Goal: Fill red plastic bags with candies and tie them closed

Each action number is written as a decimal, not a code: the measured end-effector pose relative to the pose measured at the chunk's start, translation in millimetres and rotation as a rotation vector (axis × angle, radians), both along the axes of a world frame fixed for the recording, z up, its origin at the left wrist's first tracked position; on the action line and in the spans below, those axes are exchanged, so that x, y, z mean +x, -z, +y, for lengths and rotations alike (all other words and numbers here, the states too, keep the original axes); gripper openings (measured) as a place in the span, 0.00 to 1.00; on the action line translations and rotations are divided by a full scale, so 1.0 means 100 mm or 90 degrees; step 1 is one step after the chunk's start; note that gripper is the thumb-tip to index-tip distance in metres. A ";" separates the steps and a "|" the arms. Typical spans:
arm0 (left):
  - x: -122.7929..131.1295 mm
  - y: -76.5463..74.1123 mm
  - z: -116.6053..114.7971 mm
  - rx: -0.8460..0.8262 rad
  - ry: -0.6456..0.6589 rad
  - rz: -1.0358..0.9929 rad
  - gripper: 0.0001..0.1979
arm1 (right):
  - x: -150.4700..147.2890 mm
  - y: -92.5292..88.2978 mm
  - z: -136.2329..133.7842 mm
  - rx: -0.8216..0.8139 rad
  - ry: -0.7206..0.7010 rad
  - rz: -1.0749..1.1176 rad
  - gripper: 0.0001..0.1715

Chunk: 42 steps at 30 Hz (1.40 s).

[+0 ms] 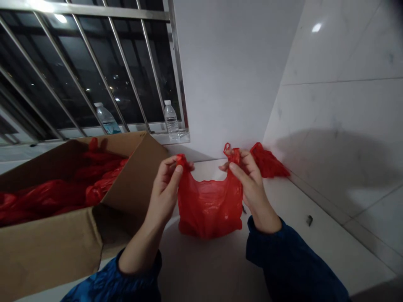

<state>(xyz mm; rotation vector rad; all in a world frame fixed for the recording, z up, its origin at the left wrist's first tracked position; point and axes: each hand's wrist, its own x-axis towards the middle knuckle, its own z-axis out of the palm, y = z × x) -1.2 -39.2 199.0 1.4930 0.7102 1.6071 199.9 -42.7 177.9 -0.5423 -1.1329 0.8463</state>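
A thin red plastic bag (209, 205) hangs spread between my two hands, above the pale floor. My left hand (168, 180) is closed, pinching the bag's left handle between thumb and fingers. With its thumb in front, my right hand (250, 176) grips the right handle, whose looped tip sticks up above the fingers. The bag's upper edge sags between the handles. Whether anything lies inside it I cannot tell.
At left stands an open cardboard box (126, 180) holding several red plastic bags (56, 197). More red plastic (269, 161) lies by the wall corner. Two plastic bottles, one left (107, 118) and one right (171, 119), stand by the barred window. A small dark object (309, 220) lies at right.
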 end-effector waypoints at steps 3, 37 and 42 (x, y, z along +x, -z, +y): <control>0.13 0.10 -0.02 -0.029 0.065 0.026 0.14 | -0.09 0.04 -0.03 -0.037 -0.055 -0.143 0.26; 0.03 0.22 0.10 -0.104 0.221 0.287 0.23 | -0.01 0.01 -0.03 0.088 -0.029 -0.467 0.07; 0.03 0.27 0.14 -0.016 0.109 0.388 0.13 | -0.06 0.01 -0.03 0.169 0.060 -0.508 0.06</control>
